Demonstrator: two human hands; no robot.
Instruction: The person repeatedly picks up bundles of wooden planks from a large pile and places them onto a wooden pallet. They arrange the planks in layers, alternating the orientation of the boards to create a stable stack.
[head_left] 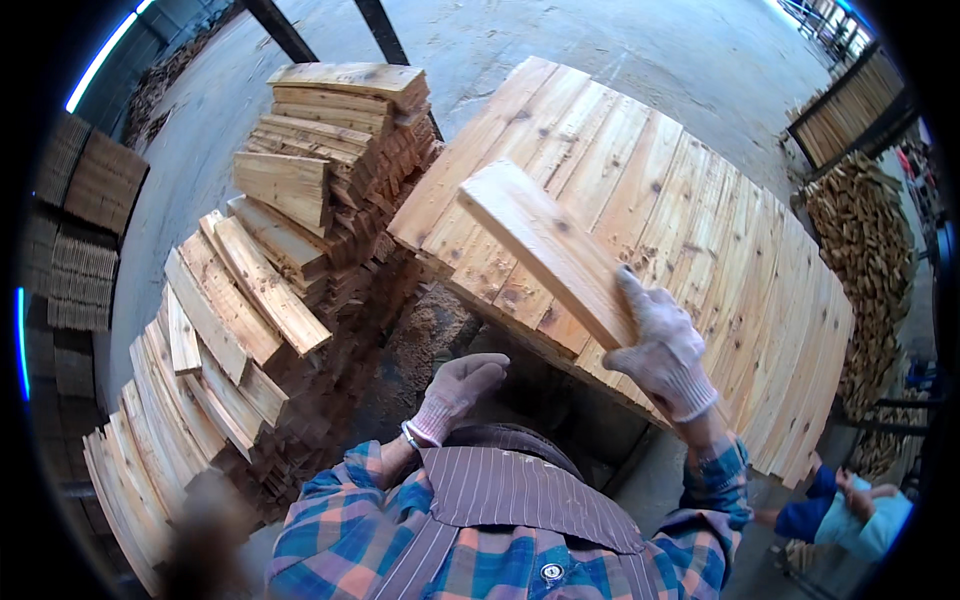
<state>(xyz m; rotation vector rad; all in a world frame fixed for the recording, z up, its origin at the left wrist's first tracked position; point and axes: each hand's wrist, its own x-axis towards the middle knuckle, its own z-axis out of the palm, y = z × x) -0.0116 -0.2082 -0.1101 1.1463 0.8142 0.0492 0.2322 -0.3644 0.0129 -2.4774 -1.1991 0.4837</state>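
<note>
My right hand (664, 350), in a pale knit glove, grips the near end of a short, thick wooden board (550, 245). The board slants away to the upper left, above a broad platform of side-by-side planks (730, 260). My left hand (460, 396), gloved as well, hovers in front of my apron (530, 480), at the platform's near left. Its fingers stretch loosely to the right with nothing visible in them, and it touches no wood. Curls of wood shavings (640, 262) lie on the planks beside the held board.
To my left stand stacked rough wood pieces (285, 190), with more boards (160, 400) nearer me. Sawdust (430, 330) lies between stack and platform. Another person's arm and light blue garment (870, 515) show at lower right. Wood piles (860, 280) line the right side.
</note>
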